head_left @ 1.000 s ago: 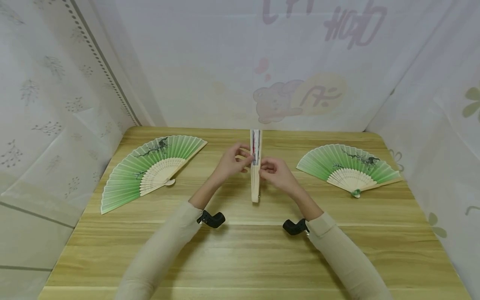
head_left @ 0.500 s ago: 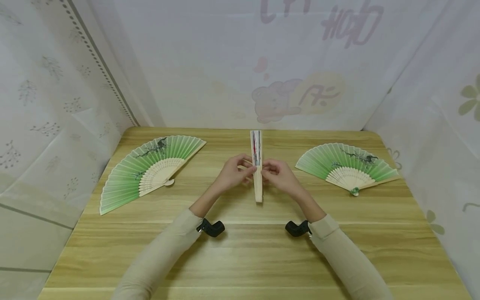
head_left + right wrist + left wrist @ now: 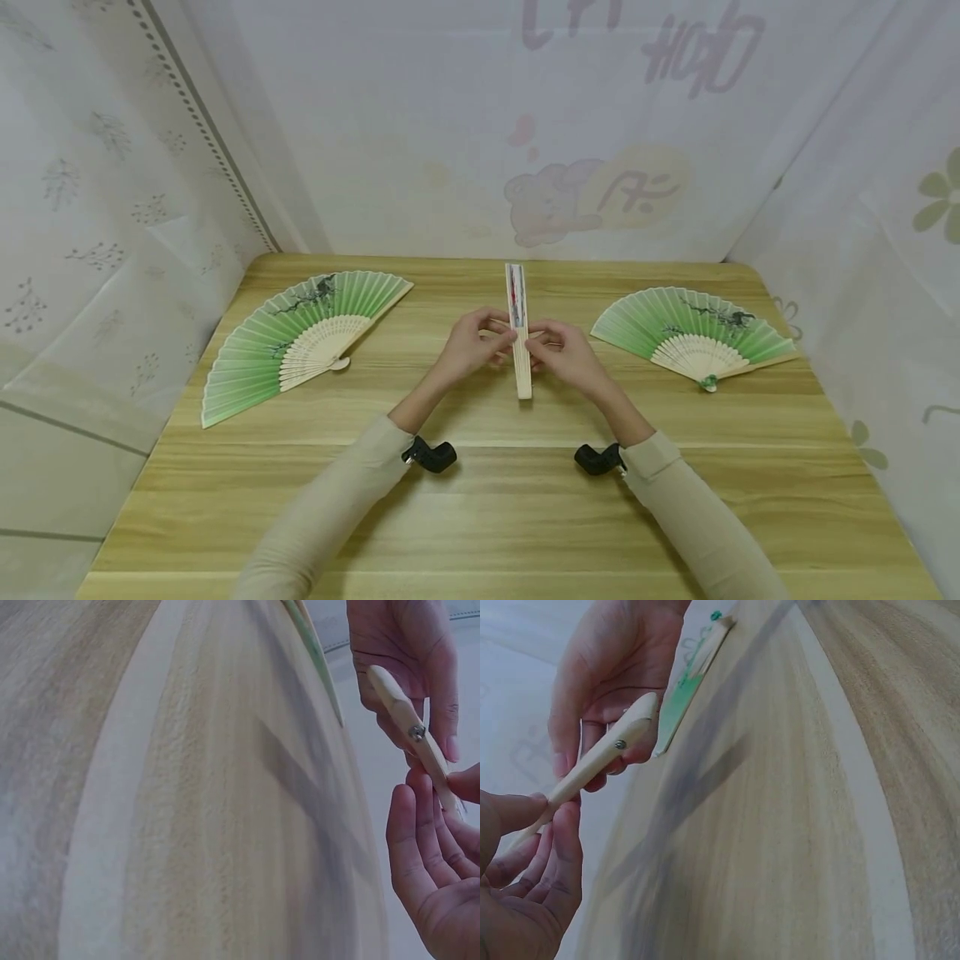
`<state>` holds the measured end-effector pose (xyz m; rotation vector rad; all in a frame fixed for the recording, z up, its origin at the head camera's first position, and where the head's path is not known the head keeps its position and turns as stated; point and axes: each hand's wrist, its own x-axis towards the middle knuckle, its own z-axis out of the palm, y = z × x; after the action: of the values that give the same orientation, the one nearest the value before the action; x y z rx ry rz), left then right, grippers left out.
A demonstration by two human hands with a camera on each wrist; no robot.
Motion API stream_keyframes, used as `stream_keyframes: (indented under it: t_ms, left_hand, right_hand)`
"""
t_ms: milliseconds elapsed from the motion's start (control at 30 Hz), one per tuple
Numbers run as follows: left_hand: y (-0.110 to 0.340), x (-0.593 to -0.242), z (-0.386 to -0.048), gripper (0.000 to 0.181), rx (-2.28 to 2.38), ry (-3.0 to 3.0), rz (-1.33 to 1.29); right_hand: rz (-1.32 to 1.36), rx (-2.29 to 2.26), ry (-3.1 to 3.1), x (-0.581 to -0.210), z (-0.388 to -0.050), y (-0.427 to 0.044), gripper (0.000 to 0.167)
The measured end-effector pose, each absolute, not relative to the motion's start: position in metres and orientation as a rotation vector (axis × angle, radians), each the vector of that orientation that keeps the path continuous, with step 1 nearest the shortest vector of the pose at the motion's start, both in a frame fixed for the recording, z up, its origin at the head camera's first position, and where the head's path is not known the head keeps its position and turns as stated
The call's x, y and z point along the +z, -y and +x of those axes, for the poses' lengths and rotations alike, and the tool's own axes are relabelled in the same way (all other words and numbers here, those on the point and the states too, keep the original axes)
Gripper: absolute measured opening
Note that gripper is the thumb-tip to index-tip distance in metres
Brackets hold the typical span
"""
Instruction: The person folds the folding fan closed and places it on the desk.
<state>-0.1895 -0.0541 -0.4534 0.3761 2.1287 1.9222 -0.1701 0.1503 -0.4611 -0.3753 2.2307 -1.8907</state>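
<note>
A folded hand fan (image 3: pixel 522 367) with pale ribs and a strip of white, red and blue showing at its far part is held above the middle of the table. My left hand (image 3: pixel 474 346) pinches its left side between thumb and fingers. From the right, my right hand (image 3: pixel 568 354) pinches the same fan. Both wrist views show the fan's rivet end (image 3: pixel 620 744) clear of the wood, with its shadow below. To the left lies a spread green fan (image 3: pixel 300 333) with a dark branch print. Another spread green fan (image 3: pixel 693 325) lies to the right.
The wooden table (image 3: pixel 495 533) runs back to a pale printed curtain (image 3: pixel 375 167). Similar cloth hangs at the left and right sides. A black wrist mount (image 3: pixel 431 456) sticks out from the left sleeve, and a second black mount (image 3: pixel 596 459) from the right one.
Both hands have shifted along the folded fan toward its ribs and now pinch it from both sides. The fan has tilted slightly, its near end swinging right. The spread fans stay put.
</note>
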Motion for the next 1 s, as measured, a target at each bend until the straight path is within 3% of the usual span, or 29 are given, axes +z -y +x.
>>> stream_keyframes:
  t_ms: [1000]
  left_hand:
    - [0.05, -0.472, -0.19, 0.036, 1.769, -2.244, 0.321]
  right_hand:
    - [-0.202, -1.822, -2.225, -0.475, -0.172, -0.143, 0.036]
